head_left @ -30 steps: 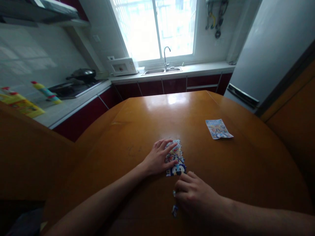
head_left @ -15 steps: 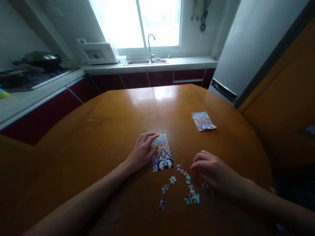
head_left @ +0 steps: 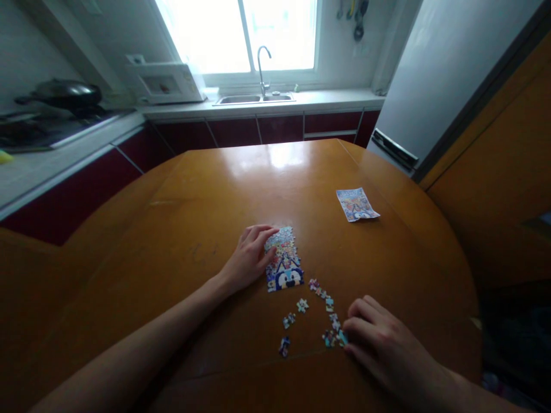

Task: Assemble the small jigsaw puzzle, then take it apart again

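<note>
A partly assembled jigsaw puzzle (head_left: 286,258) lies on the wooden table, a blue cartoon dog face along its near edge. My left hand (head_left: 252,252) rests along its left side, fingers stretched out and apart, fingertips touching its upper left part. Several loose puzzle pieces (head_left: 334,321) run in a curved line to the right of the puzzle's near corner. At the near end of that line my right hand (head_left: 379,332) is low over the table with its fingers curled together; whatever is under its fingertips is hidden. Three more pieces lie apart, among them a pale one (head_left: 302,305).
A creased picture sheet (head_left: 357,205) lies at the right of the table (head_left: 206,195). Beyond the table's far edge are a counter with a sink (head_left: 253,99), a microwave (head_left: 167,83), and a pan on the stove (head_left: 64,94). A refrigerator (head_left: 451,74) stands at the right.
My right hand has moved down and nearer to me, to the near end of the line of pieces, covering a loose piece seen before. My left hand stays on the puzzle. The view tilts slightly down.
</note>
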The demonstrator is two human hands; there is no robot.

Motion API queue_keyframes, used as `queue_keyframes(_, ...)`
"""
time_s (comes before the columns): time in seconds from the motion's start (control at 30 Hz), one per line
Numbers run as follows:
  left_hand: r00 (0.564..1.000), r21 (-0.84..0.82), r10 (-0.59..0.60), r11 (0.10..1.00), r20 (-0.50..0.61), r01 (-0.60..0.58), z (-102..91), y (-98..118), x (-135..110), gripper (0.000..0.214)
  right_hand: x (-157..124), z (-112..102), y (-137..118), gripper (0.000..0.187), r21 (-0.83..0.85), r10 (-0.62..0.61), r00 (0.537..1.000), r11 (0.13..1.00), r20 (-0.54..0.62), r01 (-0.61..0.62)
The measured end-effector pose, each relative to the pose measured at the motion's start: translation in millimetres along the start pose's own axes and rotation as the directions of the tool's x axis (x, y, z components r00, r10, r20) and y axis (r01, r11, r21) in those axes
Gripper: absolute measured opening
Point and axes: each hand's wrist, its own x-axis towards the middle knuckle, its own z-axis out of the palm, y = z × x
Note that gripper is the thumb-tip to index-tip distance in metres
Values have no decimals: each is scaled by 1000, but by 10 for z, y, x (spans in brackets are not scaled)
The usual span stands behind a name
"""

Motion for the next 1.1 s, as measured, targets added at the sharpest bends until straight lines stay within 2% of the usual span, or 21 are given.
queue_keyframes(0.1, 1000, -7, 0, 1000, 3, 0, -5, 12, -5, 35, 27, -4, -7, 13, 57, -25, 1000, 998, -7, 25)
queue_keyframes(0.2, 1000, 1, 10, 1000, 10, -10, -2, 14, -12, 35, 87, -28, 6, 18, 109, -138, 990, 985, 9, 136)
queue_keyframes(0.3, 1000, 23, 25, 999, 4, -25, -27, 20, 3, 34, 226, -146, 27, 19, 204, -228, 974, 953, -16, 226)
queue_keyframes(0.33, 999, 35, 34, 999, 0, -34, -50, 25, 18, 34, 297, -210, 37, 18, 246, -218, 975, 944, -39, 221)
queue_keyframes(0.47, 994, 82, 106, 991, 31, -109, -210, 67, 123, 32, 727, -468, 136, 11, 394, -43, 992, 915, -117, 86)
queue_keyframes(0.57, 982, 116, 154, 979, 108, -166, -316, 86, 240, 31, 1165, -534, 289, 12, 546, 21, 989, 835, -147, 64)
queue_keyframes(0.67, 970, 111, 205, 969, 130, -220, -309, 37, 393, 28, 1622, -475, 481, 16, 609, 71, 985, 792, -159, 41)
queue_keyframes(0.73, 972, 99, 216, 969, 90, -225, -231, -30, 511, 25, 1888, -402, 601, 20, 614, 112, 983, 789, -146, 2)
queue_keyframes(0.83, 983, 43, 182, 983, -31, -181, -58, -124, 664, 17, 2170, -294, 735, 30, 651, 155, 977, 759, -144, -25)
queue_keyframes(0.97, 980, -49, 123, 990, -159, -132, 136, -137, 733, 17, 2315, -163, 817, 34, 709, 141, 979, 705, -147, 5)
queue_keyframes(1.1, 982, -65, 115, 990, -151, -126, 198, -83, 682, 16, 2322, -50, 836, 31, 755, 59, 989, 652, -135, 64)
